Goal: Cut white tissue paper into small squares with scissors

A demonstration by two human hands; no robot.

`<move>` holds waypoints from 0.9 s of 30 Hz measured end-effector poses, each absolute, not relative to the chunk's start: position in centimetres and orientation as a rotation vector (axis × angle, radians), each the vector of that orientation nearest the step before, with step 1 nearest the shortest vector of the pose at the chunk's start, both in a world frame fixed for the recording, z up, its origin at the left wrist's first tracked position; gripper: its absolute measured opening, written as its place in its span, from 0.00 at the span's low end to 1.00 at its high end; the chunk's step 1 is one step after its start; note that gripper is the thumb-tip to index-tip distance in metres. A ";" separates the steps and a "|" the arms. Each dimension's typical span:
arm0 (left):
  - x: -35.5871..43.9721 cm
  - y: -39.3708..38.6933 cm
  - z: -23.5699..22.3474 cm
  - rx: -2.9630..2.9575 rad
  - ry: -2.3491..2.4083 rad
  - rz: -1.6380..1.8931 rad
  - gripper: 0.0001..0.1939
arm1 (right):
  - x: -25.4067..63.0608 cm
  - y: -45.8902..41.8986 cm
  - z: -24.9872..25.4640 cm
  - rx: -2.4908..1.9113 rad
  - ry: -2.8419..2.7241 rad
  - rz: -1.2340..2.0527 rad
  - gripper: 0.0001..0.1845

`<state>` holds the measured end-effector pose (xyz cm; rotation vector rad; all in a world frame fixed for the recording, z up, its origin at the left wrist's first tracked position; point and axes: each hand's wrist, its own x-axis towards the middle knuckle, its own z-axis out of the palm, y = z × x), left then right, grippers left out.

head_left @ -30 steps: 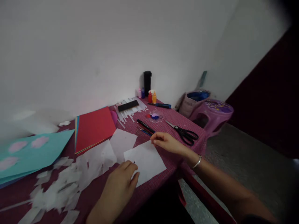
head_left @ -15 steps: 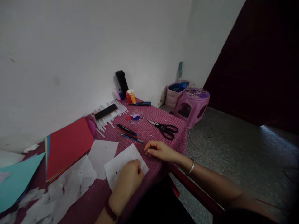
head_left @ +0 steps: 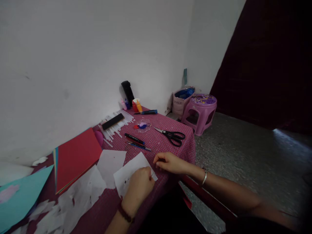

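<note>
My left hand [head_left: 139,182], with a dark bead bracelet at the wrist, is closed and presses on a white sheet of paper [head_left: 133,164] that bears small dark marks. Its fingertips are hidden, so I cannot make out what they hold. To the right of that sheet, my right hand [head_left: 172,162] rests at the table's edge, fingers loosely curved with a gap to the thumb and nothing visible between them. Beyond the hands lie a black marker [head_left: 134,138], a thin blue paintbrush [head_left: 138,146] and black-handled scissors [head_left: 172,135]. Another white sheet [head_left: 112,164] lies at the left.
Red card sheets [head_left: 78,156], turquoise paper [head_left: 26,201] and torn white paper [head_left: 80,195] cover the left. Further back are paper strips with a phone [head_left: 113,121], a paint-smeared palette [head_left: 142,125], paint bottles [head_left: 138,106] and a cutter [head_left: 149,112]. A pink stool [head_left: 201,112] stands beyond.
The view has shifted a little, so the tabletop things sit slightly lower and further right. Both hands keep about the same pose against the table and paper.
</note>
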<state>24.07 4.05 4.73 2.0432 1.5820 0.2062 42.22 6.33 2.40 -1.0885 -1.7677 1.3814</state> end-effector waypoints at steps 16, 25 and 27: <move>18.9 1.5 5.2 1.129 1.319 0.865 0.01 | 35.1 4.4 4.2 -0.771 -1.587 1.594 0.03; 18.8 1.7 6.8 1.258 1.375 1.034 0.03 | 33.8 4.9 5.7 -0.643 -1.628 1.588 0.05; 18.8 1.4 7.2 1.262 1.406 1.099 0.03 | 33.5 5.0 5.9 -0.674 -1.671 1.526 0.04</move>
